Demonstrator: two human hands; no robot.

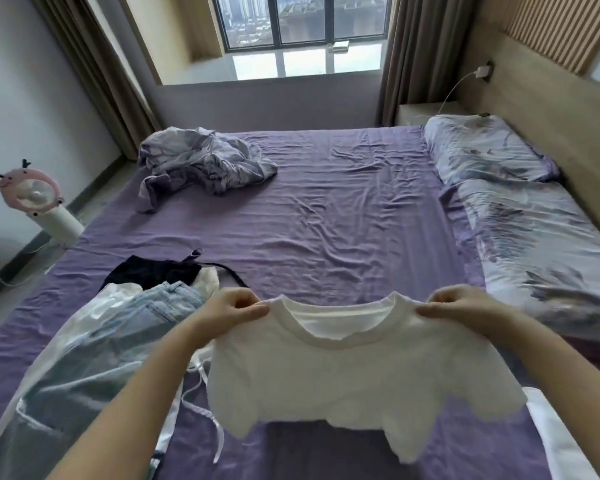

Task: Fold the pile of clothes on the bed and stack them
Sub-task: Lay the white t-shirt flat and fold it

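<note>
You are holding a white T-shirt [343, 379] up in the air above the near edge of the bed [326, 220], its ribbed round collar facing you and its soft, slightly thick knit hanging in loose scallops along the bottom hem. The 2 shoulders are stretched flat between your hands while the short sleeves droop at either side. Your left hand [231, 308] pinches the left shoulder seam just beside the collar, thumb on top and fingers curled under the cloth; your right hand [459, 308] pinches the right shoulder the same way, knuckles raised. Both forearms reach forward and slightly inward, wrists level with each other. To your left, on the purple sheet, lies the pile of clothes [118, 327]: pale blue denim jeans [94, 358] on top, smooth white fabric beneath them, and a dark strappy garment [153, 270] at the far end with 1 thin strap trailing over the sheet. The sheet is wrinkled across the middle. A crumpled lilac printed quilt cover [201, 161] sits at the far left of the bed, well apart from the pile, and 2 matching printed pillows [506, 188] run along the wooden headboard [534, 98] on the right. A pink fan [32, 192] stands on the floor beside the bed.
</note>
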